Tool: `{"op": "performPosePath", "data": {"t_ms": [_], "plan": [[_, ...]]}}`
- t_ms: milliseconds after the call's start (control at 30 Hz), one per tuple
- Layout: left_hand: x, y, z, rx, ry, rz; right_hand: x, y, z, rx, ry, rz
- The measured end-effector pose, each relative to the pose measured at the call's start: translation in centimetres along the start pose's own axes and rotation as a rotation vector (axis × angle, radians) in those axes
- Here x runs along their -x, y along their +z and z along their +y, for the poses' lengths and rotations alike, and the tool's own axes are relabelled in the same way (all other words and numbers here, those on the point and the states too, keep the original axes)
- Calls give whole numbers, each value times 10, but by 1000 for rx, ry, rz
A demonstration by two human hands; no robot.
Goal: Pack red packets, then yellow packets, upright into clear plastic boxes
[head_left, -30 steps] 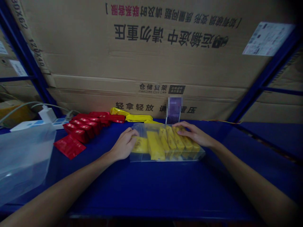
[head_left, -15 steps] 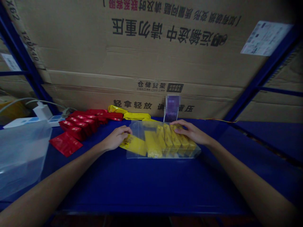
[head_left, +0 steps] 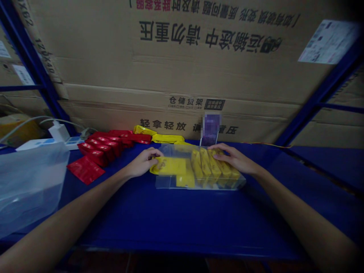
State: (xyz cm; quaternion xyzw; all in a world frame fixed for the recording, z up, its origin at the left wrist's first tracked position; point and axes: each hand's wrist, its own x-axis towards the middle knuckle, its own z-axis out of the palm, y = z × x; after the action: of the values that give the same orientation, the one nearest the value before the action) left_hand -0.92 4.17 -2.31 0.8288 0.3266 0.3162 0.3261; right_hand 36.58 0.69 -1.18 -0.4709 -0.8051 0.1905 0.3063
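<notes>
A clear plastic bag (head_left: 167, 182) lies on the blue tabletop with its left end toward my left hand. Several yellow packets (head_left: 210, 168) stand in a slanted row inside its right part, and another yellow packet (head_left: 185, 180) lies flatter beside them. My left hand (head_left: 144, 162) is closed on the end of a yellow packet (head_left: 170, 166), which lies level at the bag's left part, over the flatter one. Over the bag's upper right edge, my right hand (head_left: 234, 158) is curled with thumb and fingers gripping the bag and the packets in it.
Red packets (head_left: 99, 148) are lined up at the left, with a loose red packet (head_left: 86, 169) in front. More yellow packets (head_left: 167, 138) lie behind. A phone (head_left: 211, 129) leans on the cardboard (head_left: 182, 72). A translucent sheet (head_left: 31, 182) and a power strip (head_left: 40, 144) are far left.
My left hand has moved the yellow packet rightward over the bag's left part and turned it level. My right hand keeps its place on the bag. The view has shifted slightly.
</notes>
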Motion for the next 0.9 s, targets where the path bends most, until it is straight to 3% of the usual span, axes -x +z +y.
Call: {"op": "performPosePath", "data": {"t_ms": [167, 367, 633, 900], "plan": [[-2, -8, 4, 48, -147, 141, 0, -1, -2, -1, 7, -10], [-4, -22, 3, 60, -310, -19, 1, 0, -3, 0, 20, 1], [-1, -34, 18, -33, -339, -52, 1, 1, 7, 5, 15, -5], [-1, -19, 6, 41, -233, -91, 1, 1, 3, 7, 16, -4]]}}
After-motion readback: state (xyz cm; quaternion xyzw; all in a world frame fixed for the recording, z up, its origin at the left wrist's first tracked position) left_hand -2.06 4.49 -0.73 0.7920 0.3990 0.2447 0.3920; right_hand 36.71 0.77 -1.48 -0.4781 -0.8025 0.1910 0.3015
